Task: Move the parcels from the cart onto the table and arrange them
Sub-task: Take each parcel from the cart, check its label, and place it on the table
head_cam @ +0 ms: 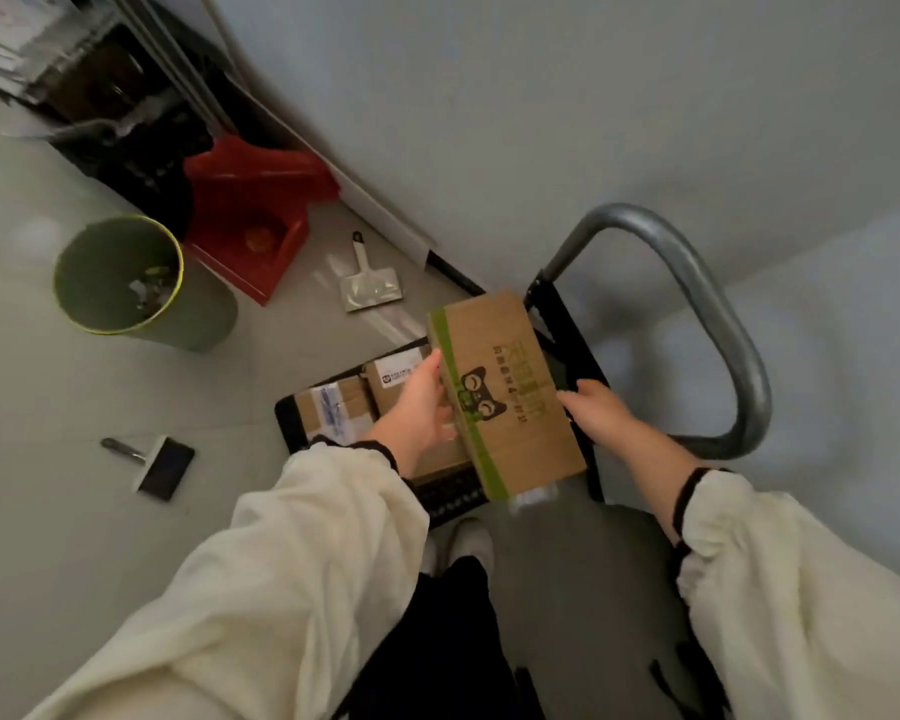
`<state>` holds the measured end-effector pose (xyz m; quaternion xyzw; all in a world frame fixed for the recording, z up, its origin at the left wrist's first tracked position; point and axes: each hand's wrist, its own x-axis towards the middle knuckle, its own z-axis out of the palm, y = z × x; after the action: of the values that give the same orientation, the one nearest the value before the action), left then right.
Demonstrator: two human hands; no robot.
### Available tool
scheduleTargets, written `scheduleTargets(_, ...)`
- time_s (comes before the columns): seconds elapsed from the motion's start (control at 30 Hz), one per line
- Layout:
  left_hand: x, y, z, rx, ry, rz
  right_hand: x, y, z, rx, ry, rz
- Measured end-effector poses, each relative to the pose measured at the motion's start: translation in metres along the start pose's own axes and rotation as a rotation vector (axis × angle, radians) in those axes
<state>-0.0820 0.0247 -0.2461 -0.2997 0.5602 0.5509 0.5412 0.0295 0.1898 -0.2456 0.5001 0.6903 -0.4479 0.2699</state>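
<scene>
The green-taped parcel [510,392] is held just above the cart [718,324], clamped by its long sides in the grip of left hand [422,402] and right hand [598,407], presumably to be lifted level.

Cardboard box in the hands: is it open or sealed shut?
Sealed shut: the cardboard box shows closed flaps, with green tape running along its top face.

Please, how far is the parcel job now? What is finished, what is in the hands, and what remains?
Done: this cannot be judged, because the table is not in view. In hand: the left hand and right hand hold one cardboard box with green tape above the cart. Left: at least two smaller parcels lie on the cart; these and the held box must reach the table.
</scene>
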Motion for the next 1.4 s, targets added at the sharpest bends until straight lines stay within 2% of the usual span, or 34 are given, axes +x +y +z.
scheduleTargets(0.17, 0.016, 0.002, 0.005, 0.003, -0.005, -0.001, 0.035, 0.002, 0.023, 0.104, -0.1, 0.018)
scheduleTargets(0.23, 0.012, 0.007, 0.005, 0.012, 0.006, 0.014, 0.031, -0.002, 0.025, 0.156, -0.091, -0.003)
scheduleTargets(0.4, -0.026, 0.036, 0.005, 0.035, 0.011, 0.061, -0.013, -0.028, 0.008, 0.189, -0.077, -0.095)
scheduleTargets(0.53, -0.099, 0.075, 0.009, 0.116, 0.032, 0.142, -0.08, -0.07, -0.023, 0.225, -0.058, -0.225)
scheduleTargets(0.67, -0.191, 0.123, 0.018, 0.164, 0.055, 0.374, -0.164, -0.125, -0.065, 0.306, -0.048, -0.408)
scheduleTargets(0.83, -0.324, 0.175, 0.033, 0.277, -0.031, 0.892, -0.278, -0.182, -0.124, 0.482, 0.013, -0.664)
scheduleTargets(0.93, -0.405, 0.187, 0.036, 0.301, -0.075, 1.121, -0.349, -0.199, -0.161, 0.537, 0.075, -0.838)
scheduleTargets(1.07, -0.49, 0.175, 0.032, 0.314, -0.13, 1.377, -0.428, -0.204, -0.185, 0.552, -0.004, -1.063)
scheduleTargets(1.17, -0.515, 0.163, 0.029, 0.264, -0.16, 1.41, -0.455, -0.203, -0.179, 0.573, -0.049, -1.086)
scheduleTargets(1.3, -0.529, 0.151, 0.031, 0.267, -0.089, 1.4, -0.468, -0.201, -0.167, 0.583, -0.118, -1.082)
scheduleTargets(1.4, -0.541, 0.152, 0.03, 0.3, -0.077, 1.436, -0.475, -0.205, -0.174, 0.611, -0.101, -1.079)
